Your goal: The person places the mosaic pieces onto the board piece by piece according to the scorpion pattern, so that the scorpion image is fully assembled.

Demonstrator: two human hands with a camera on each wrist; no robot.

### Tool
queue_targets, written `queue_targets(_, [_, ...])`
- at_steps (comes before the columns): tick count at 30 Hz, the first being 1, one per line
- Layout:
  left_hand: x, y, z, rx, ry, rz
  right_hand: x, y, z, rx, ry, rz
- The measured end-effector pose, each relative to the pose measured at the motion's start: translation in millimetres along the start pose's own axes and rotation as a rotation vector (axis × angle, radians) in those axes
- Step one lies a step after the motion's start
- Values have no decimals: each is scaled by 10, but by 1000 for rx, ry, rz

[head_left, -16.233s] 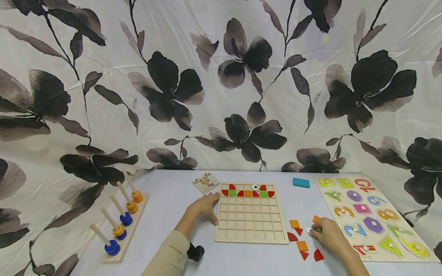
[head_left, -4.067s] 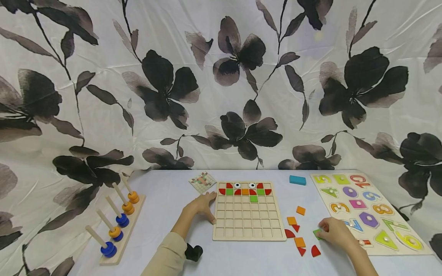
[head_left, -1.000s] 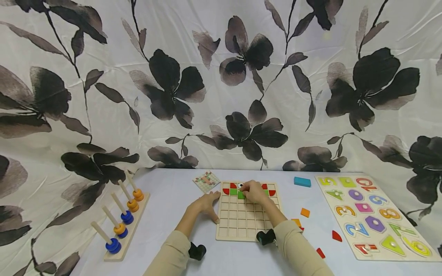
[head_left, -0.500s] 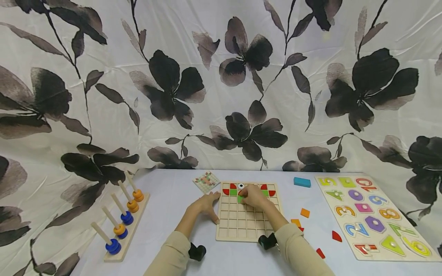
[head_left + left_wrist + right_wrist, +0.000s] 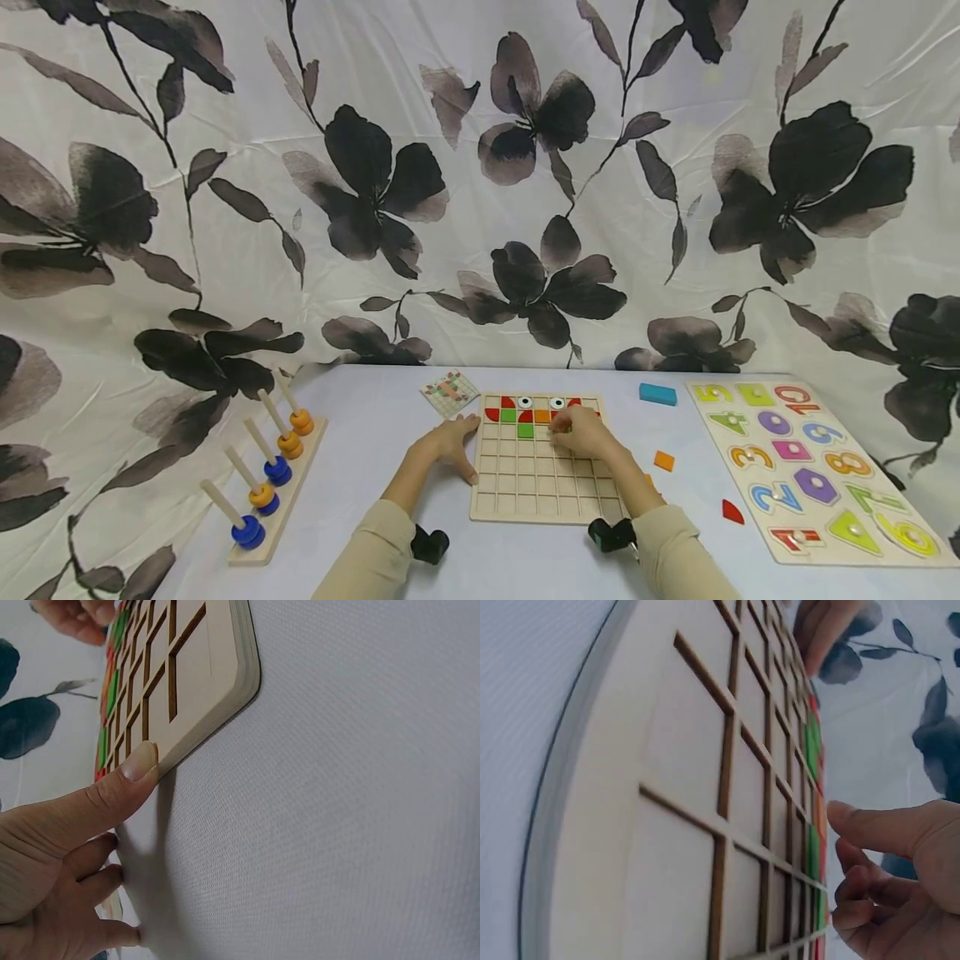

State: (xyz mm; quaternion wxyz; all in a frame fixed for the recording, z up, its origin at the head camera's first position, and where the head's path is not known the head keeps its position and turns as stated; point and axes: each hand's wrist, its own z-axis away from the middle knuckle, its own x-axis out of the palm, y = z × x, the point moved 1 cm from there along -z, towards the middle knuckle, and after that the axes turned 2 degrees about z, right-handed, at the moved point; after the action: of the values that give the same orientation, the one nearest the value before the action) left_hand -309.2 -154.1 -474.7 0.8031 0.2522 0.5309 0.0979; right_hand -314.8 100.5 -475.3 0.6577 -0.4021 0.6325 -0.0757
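Light is soft and even, the wrist views dimmer.

In the head view the right hand (image 5: 582,432) covers the upper right part of the board (image 5: 536,483); whether its fingertips hold anything cannot be told. The right forearm (image 5: 636,485) hides most of an orange piece (image 5: 649,479). Print on the card (image 5: 450,393) is too small to make out. Both sleeves (image 5: 371,546) run off the bottom edge. In the left wrist view the left edge crops the left hand (image 5: 56,874), and the top edge crops the board.
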Motion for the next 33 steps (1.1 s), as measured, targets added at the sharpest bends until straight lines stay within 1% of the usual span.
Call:
queue_targets(5, [4,14,-5,8,-2,3,-206,61,215,15,-14,-4])
queue_targets(7, [9,12,-4,10,-1,5,-290,74,336,56,-7,-2])
queue_targets(9, [11,12,-3,15,1,2,-368,98,476,114,2,-4])
queue_targets(14, [3,16,0,16,-4,-6,-544,218,847,234,36,8])
queue_targets(19, [-12,19,6,9,-5,-14,-697,333,1175,315,65,74])
queue_targets(22, [-12,16,4,10,1,-17,-764,389,1329,349,79,103])
queue_targets(24, [-12,12,7,12,6,-14,-786,421,1404,373,79,104])
queue_targets(27, [-13,7,16,20,11,-11,-791,454,1469,379,79,101])
queue_targets(30, [-11,10,21,30,14,-8,-772,481,1479,387,77,100])
queue_targets(33, [-8,18,17,36,16,-8,-748,499,1447,381,83,111])
